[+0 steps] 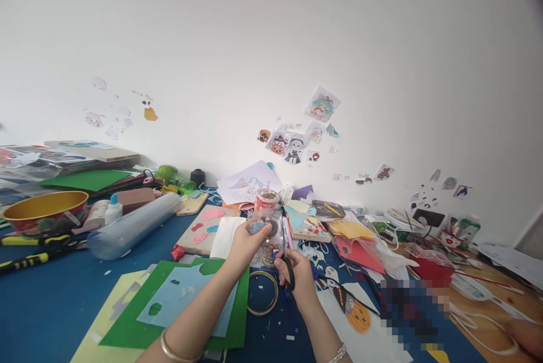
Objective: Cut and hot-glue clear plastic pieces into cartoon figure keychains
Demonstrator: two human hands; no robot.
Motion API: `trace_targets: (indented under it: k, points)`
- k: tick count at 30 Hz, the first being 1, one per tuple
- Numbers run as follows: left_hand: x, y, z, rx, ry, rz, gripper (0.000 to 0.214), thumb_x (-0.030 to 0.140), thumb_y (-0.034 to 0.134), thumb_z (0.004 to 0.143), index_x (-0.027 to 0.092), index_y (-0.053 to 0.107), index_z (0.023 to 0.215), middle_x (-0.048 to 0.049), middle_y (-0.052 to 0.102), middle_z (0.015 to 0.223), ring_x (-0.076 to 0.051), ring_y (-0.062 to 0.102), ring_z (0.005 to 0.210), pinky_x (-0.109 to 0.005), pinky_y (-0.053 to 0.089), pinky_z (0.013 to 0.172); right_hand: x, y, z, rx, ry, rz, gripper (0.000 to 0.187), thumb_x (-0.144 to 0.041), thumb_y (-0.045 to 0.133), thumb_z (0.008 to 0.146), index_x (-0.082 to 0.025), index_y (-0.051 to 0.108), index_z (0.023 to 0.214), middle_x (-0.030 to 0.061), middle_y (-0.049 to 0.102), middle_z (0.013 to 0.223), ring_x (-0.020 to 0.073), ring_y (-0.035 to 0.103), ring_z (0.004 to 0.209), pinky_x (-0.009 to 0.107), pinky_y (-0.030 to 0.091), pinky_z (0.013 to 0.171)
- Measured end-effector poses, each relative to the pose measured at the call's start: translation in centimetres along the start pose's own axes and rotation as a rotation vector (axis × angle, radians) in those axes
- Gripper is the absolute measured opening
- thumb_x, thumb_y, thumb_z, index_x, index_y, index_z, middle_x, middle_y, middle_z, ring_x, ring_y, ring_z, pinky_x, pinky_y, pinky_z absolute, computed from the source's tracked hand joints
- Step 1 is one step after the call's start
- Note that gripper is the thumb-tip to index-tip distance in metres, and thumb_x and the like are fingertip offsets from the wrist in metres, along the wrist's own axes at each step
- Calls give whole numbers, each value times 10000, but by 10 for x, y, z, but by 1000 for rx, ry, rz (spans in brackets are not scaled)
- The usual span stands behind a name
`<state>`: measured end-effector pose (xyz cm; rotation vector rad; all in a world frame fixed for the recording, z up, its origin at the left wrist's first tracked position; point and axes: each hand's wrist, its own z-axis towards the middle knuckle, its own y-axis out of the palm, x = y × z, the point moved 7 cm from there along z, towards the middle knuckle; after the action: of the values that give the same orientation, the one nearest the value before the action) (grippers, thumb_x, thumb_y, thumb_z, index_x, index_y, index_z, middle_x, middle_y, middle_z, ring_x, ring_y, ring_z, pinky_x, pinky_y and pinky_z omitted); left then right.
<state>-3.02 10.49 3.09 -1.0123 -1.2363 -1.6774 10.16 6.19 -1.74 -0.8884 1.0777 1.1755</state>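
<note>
Two hands over your blue table (51,306), left hand (244,247) pinching a small paper cutout (257,228), right hand (302,279) gripping black scissors (284,238) just right of it, green sheet (127,330) near left.

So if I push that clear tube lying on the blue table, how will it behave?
Likely rolls: the clear tube is round and lies on its side on the blue table. Probably light, since it looks see-through and hollow. Its glossy wall may be slippery.
</note>
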Motion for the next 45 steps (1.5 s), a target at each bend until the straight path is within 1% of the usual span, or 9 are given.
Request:
trace_targets:
  k: [8, 15, 17, 20, 28, 32, 35, 40, 45]
  points:
    - [-3, 2, 1, -34, 48, 56, 354, 384, 753, 598, 123, 641, 808, -29, 685, 677, -179, 663, 596, -248, 544, 546, -3, 1, -2, -39, -45, -24, 446, -584, 659, 641, -165, 611, 784, -32, 518, 427, 115, 462, 365, 205, 322, 331]
    - [-5, 1, 1, 6, -32, -96, 448, 388, 779, 564, 151, 593, 896, -16, 691, 721, -178, 664, 536, -298, 568, 553, -6, -7, 0, 31, -118, 41, 411, -549, 652, 680, -177, 604, 849, -24, 561, 536, 150, 546, 531, 251, 428, 538]
    - [-10, 7, 0, -69, -59, -28, 443, 406, 778, 558, 141, 589, 858, -19, 684, 661, -187, 662, 511, -287, 560, 517, -7, -17, 2, 122, -106, 110, 411, -501, 685, 665, -178, 595, 904, -9, 603, 619, 164, 576, 612, 267, 446, 605]
    - [-21, 25, -7, -285, -121, 105, 434, 428, 766, 566, 130, 586, 825, -25, 668, 577, -195, 650, 474, -283, 547, 476, -10, -29, 3, 217, -129, 215, 429, -424, 736, 624, -184, 584, 946, 9, 635, 747, 188, 597, 720, 283, 457, 658]
    - [-6, 45, -35, -678, -193, 64, 461, 542, 555, 756, 131, 653, 941, -109, 712, 791, -215, 696, 721, -284, 559, 644, -23, -35, 3, 101, -169, 341, 311, -279, 727, 642, -205, 557, 891, -6, 616, 801, 167, 570, 733, 274, 439, 683]
    - [1, 46, -46, -924, -248, 136, 436, 471, 654, 713, 135, 667, 992, -147, 684, 988, -274, 670, 900, -294, 558, 656, -30, -37, 0, 74, -216, 409, 237, -236, 683, 681, -213, 558, 882, -14, 571, 791, 150, 535, 727, 260, 420, 680]
    - [-10, 46, -50, -1064, -287, 225, 428, 449, 664, 717, 142, 665, 1015, -145, 668, 1060, -289, 637, 989, -309, 553, 713, -29, -38, -1, 60, -215, 456, 244, -213, 676, 662, -225, 567, 880, -28, 549, 752, 134, 507, 685, 240, 400, 641]
    - [-30, 48, -55, -1164, -325, 268, 415, 445, 643, 742, 173, 658, 1056, -124, 647, 1134, -261, 654, 956, -301, 538, 739, -29, -36, -1, -9, -185, 510, 242, -203, 638, 643, -242, 576, 874, -33, 535, 735, 130, 481, 640, 237, 379, 603]
    - [-35, 53, -58, -1199, -337, 243, 410, 449, 654, 729, 192, 668, 1047, -113, 640, 1150, -246, 666, 925, -285, 534, 722, -32, -33, -4, -46, -165, 494, 237, -211, 605, 627, -242, 581, 860, -25, 519, 729, 149, 492, 643, 254, 391, 603]
